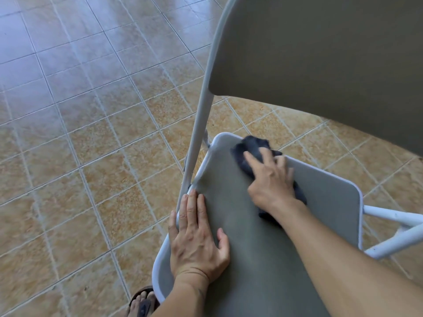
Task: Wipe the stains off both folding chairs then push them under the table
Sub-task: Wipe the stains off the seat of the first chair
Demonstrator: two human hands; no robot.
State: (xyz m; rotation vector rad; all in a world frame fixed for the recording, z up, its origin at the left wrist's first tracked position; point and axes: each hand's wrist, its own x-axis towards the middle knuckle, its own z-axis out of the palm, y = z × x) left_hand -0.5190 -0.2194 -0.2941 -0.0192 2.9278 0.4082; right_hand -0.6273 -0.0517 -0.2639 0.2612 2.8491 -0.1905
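A grey folding chair with a pale metal frame fills the right half of the head view; its seat (240, 225) lies below me and its backrest (320, 53) rises at the upper right. My left hand (196, 239) lies flat with straight fingers on the seat's left edge. My right hand (272, 177) presses a dark blue cloth (248, 152) onto the far part of the seat; the cloth is blurred and partly hidden under the hand. I see no stains on the seat. Only one chair shows.
Tan floor tiles (91, 133) spread out to the left and behind the chair. The chair's white rear legs (393, 229) stick out at the right. A sandalled foot (143, 303) stands at the bottom edge beside the seat. No table is in view.
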